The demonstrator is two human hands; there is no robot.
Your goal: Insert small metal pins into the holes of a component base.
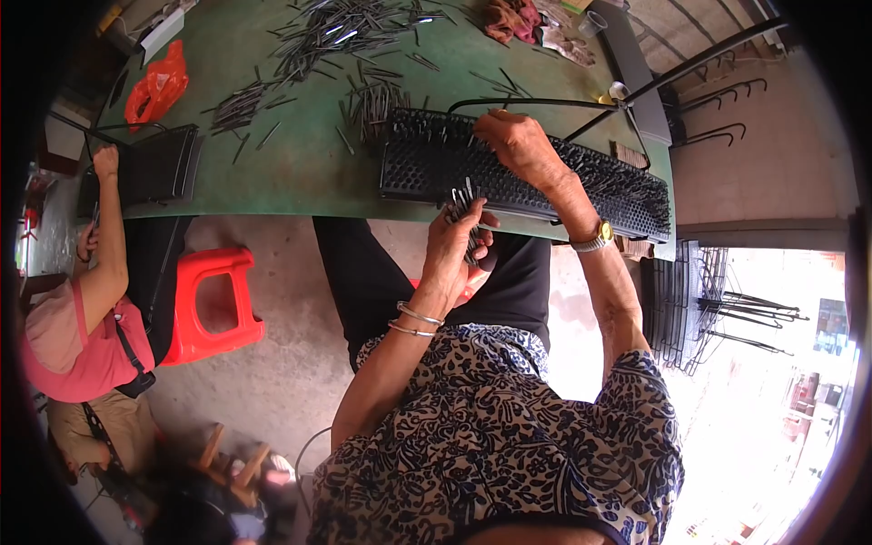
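A bundle of thin dark metal rods (466, 195) stands up out of my left hand (454, 232), its fingers wrapped round them just off the table's near edge. In front of me lies a long black perforated rack (427, 168), its holes in close rows. Rods fill the far rows and the right end, while holes show bare along the near left part. My right hand (513, 141) is over the rack's far rows, fingertips pinched together and pointing down among the rods. Whatever sits between those fingertips is too small to make out.
Loose rods (345, 36) lie heaped on the green table (291, 168), with a smaller pile (372, 107) beside the rack. A black metal bar (699, 59) slants over its right end. At left a co-worker's hand (106, 161) is at another rack (163, 168), near a red stool (213, 304).
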